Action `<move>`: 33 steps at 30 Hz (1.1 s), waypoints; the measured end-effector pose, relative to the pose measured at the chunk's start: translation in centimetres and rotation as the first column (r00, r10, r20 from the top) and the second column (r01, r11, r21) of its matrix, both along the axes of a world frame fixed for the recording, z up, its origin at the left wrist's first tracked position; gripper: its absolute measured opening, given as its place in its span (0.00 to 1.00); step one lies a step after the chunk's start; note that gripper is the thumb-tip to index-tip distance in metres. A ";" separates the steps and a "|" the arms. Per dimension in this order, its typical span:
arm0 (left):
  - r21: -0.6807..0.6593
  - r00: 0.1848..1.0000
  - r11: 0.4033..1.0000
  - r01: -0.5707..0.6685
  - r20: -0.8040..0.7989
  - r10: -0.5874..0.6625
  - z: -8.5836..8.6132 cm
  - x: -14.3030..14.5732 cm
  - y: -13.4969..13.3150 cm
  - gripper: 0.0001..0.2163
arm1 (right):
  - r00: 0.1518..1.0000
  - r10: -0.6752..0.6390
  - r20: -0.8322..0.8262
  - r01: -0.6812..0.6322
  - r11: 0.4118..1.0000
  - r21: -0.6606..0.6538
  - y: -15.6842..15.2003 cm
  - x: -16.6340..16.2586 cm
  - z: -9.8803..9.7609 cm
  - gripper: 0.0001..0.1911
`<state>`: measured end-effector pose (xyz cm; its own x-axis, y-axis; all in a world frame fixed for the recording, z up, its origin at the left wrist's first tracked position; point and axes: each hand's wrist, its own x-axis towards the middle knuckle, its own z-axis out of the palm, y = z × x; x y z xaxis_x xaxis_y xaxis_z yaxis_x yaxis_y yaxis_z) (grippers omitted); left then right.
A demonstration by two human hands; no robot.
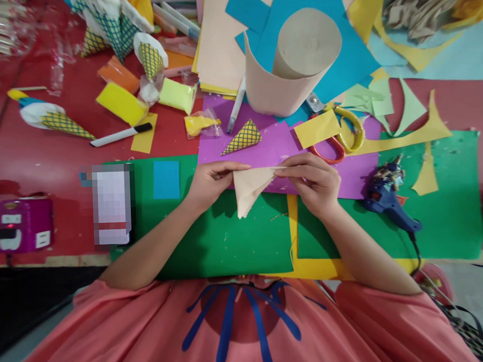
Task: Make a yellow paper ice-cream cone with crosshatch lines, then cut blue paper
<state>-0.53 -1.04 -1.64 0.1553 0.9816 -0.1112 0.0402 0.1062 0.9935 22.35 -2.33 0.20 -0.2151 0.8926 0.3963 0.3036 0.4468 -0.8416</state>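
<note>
Both hands pinch a folded, cream-coloured triangular piece of craft sheet by its top corners. My left hand grips the left corner, and my right hand the right one. Its lower point hangs down with a jagged edge over the green sheet. Just beyond the hands, a small yellow-and-blue checked cone lies on a purple sheet. Scissors with red and yellow handles rest beyond my right hand, partly under a yellow strip. A cream roll of sheet stands behind.
A blue glue gun lies on the right, its cord running off the front edge. Yellow offcuts are scattered near it. Leftward are a blurred-out phone-like object, a black-capped marker, clay packets and a purple power box.
</note>
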 end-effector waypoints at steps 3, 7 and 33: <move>0.034 1.000 0.999 0.009 -0.023 -0.008 -0.5 -0.3 0.0 0.06 | 1.000 0.016 0.003 -0.016 1.000 0.001 -0.2 0.1 0.2 0.17; 0.150 0.998 0.988 0.018 -0.054 -0.010 0.0 -0.3 -0.2 0.10 | 0.966 -0.046 -0.254 -0.018 0.970 -0.243 -0.6 -0.9 0.2 0.10; -0.106 0.989 0.985 0.139 -0.030 -0.143 1.0 1.3 -0.9 0.14 | 0.862 -0.125 -0.491 -0.270 0.707 -0.653 -0.8 -3.4 -0.2 0.14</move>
